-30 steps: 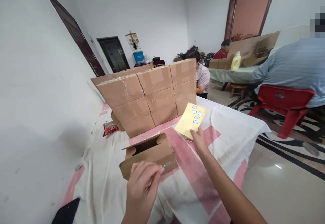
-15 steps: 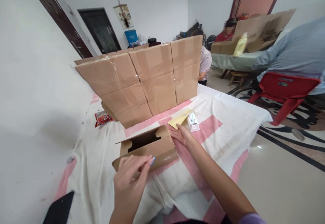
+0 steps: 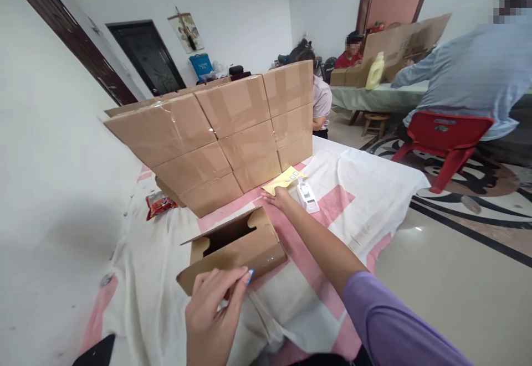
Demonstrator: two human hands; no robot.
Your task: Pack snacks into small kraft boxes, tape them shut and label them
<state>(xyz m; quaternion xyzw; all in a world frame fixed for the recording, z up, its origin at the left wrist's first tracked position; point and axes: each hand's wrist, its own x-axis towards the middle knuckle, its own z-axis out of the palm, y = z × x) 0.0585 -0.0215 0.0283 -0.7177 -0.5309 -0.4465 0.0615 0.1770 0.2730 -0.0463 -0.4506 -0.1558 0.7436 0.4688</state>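
My left hand [image 3: 214, 310] is closed in a pinch over the near side of an open cardboard box [image 3: 251, 252]. A small blue-edged piece [image 3: 250, 277], whose kind I cannot make out, sticks out between its thumb and finger. Farther off, my right hand [image 3: 277, 197] grips the near edge of a yellow sheet [image 3: 279, 180] with several blue-outlined marks on it. Just right of that sheet, a small white device [image 3: 308, 196] lies on the cloth. The box's inside is dark, so its contents are hidden.
A tall wall of taped cardboard boxes [image 3: 249, 133] stands across the cloth-covered table [image 3: 357, 178]. A red snack packet [image 3: 160, 205] lies at left, a black object [image 3: 95, 352] at the lower left corner. People sit beyond, one on a red chair [image 3: 451, 130].
My right hand has reached farther away with the yellow sheet, whose marked face now shows more. The left hand keeps its pinch. The view has turned slightly right.
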